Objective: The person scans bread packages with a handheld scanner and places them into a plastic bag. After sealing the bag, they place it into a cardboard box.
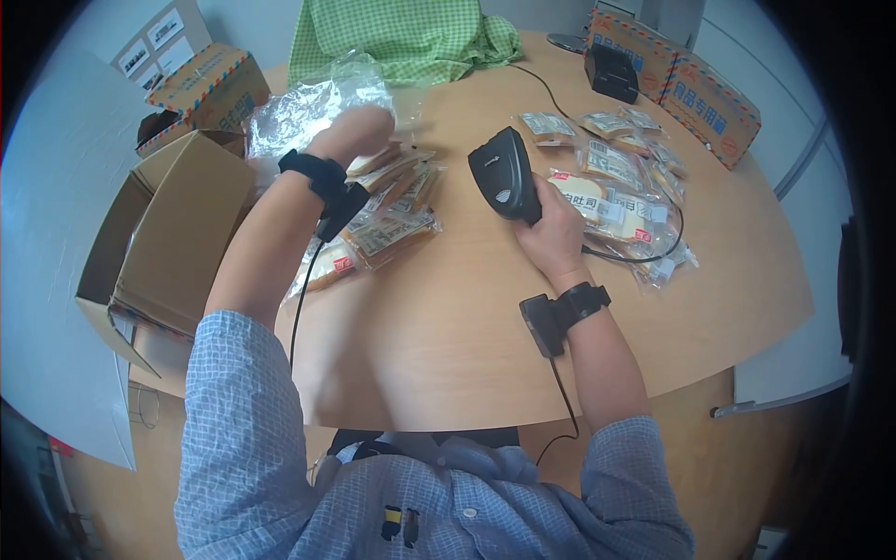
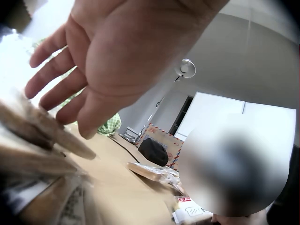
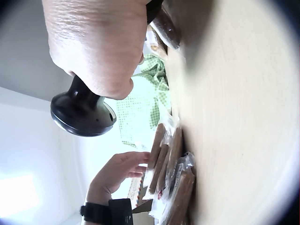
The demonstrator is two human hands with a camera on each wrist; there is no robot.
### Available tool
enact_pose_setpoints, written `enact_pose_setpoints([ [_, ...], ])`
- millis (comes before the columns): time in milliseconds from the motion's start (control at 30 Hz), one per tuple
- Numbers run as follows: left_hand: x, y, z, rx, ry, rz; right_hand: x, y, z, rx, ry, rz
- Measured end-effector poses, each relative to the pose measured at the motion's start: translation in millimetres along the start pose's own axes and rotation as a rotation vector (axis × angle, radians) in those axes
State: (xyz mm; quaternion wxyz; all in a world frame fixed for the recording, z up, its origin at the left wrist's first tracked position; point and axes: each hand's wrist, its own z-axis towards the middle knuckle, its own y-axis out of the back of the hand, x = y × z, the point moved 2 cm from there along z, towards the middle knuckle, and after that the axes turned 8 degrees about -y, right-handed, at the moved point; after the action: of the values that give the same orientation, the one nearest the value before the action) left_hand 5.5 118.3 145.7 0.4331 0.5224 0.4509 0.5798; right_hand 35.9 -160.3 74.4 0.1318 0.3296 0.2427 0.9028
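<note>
My right hand point(image 1: 556, 229) grips a black barcode scanner point(image 1: 504, 175) by its handle, its head tilted up over the middle of the table. My left hand point(image 1: 359, 133) is over the left pile of packaged bread slices point(image 1: 397, 233). In the left wrist view its fingers point(image 2: 61, 70) are spread and loosely bent, close above the packs, with the palm bare. The right wrist view shows the left fingertips right at the upper edge of the stacked packs point(image 3: 161, 164). Clear plastic point(image 1: 317, 112) lies behind this hand.
An open cardboard box point(image 1: 187, 224) stands at the left, another printed box point(image 1: 219, 89) behind it. More bread packs point(image 1: 611, 201) lie at the right, crossed by the scanner's cable. Green checked cloth point(image 1: 392, 37) is at the back. Printed cartons point(image 1: 709, 107) and a black device point(image 1: 611, 73) stand back right.
</note>
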Motion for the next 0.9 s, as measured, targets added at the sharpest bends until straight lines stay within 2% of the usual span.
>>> enact_pose_setpoints([
  [33, -10.5, -3.2, 5.5, 0.219, -0.184, 0.055, -0.4, 1.1, -0.3, -0.009, -0.007, -0.005],
  [100, -15.3, 1.1, 13.1, 0.184, 0.040, -0.002, 0.3, 2.9, 0.0, -0.026, 0.002, 0.002],
  [200, -35.8, 20.5, 33.6, 0.096, -0.015, -0.062, -0.7, 5.1, -0.2, -0.081, -0.001, 0.042],
  [233, -37.3, 11.2, 55.5, 0.035, -0.101, -0.058, -1.6, 5.4, 1.0, -0.109, 0.006, 0.066],
  [300, -70.4, 20.7, 67.5, -0.090, -0.217, -0.287, -6.7, 4.6, 1.9, -0.168, 0.026, 0.067],
  [367, -93.5, 2.8, 95.8, -0.075, -0.345, -0.472, -11.8, 5.7, 1.8, -0.232, 0.006, 0.080],
  [400, -104.6, -14.2, 115.2, -0.047, -0.266, -0.766, -13.8, 5.2, 2.1, -0.245, 0.005, 0.083],
  [467, -127.5, -37.5, 138.8, -0.024, -0.202, -1.058, -16.5, 4.2, 0.7, -0.251, 0.017, 0.075],
  [500, -141.8, -43.7, 135.9, -0.200, -0.287, -0.696, -17.4, 3.8, 0.8, -0.246, 0.020, 0.080],
  [567, -157.6, -70.9, 149.2, -0.381, -0.370, -0.332, -17.1, 3.9, 1.1, -0.253, 0.009, 0.078],
  [600, -159.4, -96.5, 163.6, -0.480, -0.354, -0.338, -16.9, 4.0, 1.1, -0.246, 0.007, 0.091],
  [633, -163.7, -92.0, 162.7, -0.575, -0.333, -0.345, -17.5, 4.4, 2.0, -0.236, 0.003, 0.107],
  [667, -163.8, -89.7, 168.5, -0.394, -0.245, -0.464, -15.8, 6.7, 3.3, -0.224, 0.026, 0.098],
  [767, -151.9, -70.1, 157.7, -0.451, -0.259, -0.515, -20.0, 2.9, 2.6, -0.214, 0.030, 0.089],
  [800, -148.8, -60.7, 149.1, -0.419, -0.074, -0.742, -20.1, 1.8, 1.6, -0.218, -0.005, 0.092],
  [833, -140.6, -56.9, 145.6, -0.407, -0.063, -0.739, -21.9, 1.3, 1.8, -0.222, -0.003, 0.080],
  [900, -111.8, -48.0, 142.4, -0.500, -0.163, -0.970, -21.2, 1.0, 2.3, -0.229, -0.002, 0.084],
])
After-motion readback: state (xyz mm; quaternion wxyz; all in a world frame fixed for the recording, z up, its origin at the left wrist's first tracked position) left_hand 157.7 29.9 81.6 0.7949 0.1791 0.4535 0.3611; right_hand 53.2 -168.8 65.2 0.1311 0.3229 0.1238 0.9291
